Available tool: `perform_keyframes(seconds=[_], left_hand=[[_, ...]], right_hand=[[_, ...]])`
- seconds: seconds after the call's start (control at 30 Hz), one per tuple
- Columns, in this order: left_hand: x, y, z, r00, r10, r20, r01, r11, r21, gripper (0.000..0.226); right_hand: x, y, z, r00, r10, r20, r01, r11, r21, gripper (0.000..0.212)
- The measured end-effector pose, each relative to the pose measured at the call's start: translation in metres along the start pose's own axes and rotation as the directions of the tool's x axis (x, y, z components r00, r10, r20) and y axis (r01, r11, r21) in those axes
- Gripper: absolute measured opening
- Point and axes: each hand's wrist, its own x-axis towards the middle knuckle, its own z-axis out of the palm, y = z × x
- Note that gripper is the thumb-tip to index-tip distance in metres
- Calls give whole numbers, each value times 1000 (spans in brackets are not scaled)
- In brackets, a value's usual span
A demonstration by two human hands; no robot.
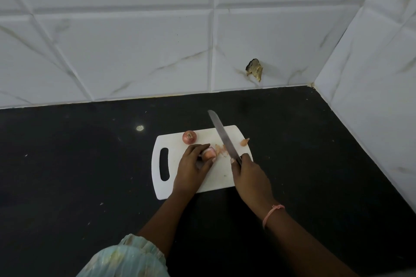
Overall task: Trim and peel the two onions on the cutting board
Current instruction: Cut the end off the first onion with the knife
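Probably a home kitchen: tiled wall [135, 51], black countertop [67, 164].

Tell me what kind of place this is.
Probably a home kitchen: a black stone countertop set against white marble-look wall tiles, with a white plastic cutting board holding onions.

Two onions: one [189, 137] whole near the far edge of one white cutting board [162, 189], one [209, 153] under a hand. One knife [221, 134]. Two hands, left [193, 164] and right [248, 175]. Two scraps of peel [221, 149] [244, 141]. One black table [67, 164].
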Motion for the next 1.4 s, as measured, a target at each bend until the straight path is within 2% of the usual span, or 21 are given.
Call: perform_keyframes(seconds=[0.1,0.27,0.47,0.9,1.4], left_hand=[[1,-1,0,1000,-25,-12,25,1000,7,40],[0,1,-1,999,-42,0,42,998,-43,40],[1,0,0,999,-42,-22,40,998,-52,39],[1,1,0,999,-35,-6,34,991,-127,40],[3,-2,1,1000,-2,-2,1,994,-113,36]], right_hand=[[-4,-6,8,996,-46,80,45,999,13,27],[-6,-12,10,993,-48,109,48,999,7,25],[-5,-20,8,996,-43,72,53,987,-148,27],[5,-23,10,994,-33,107,60,964,-258,27],[13,-13,17,981,-17,192,49,985,-163,26]])
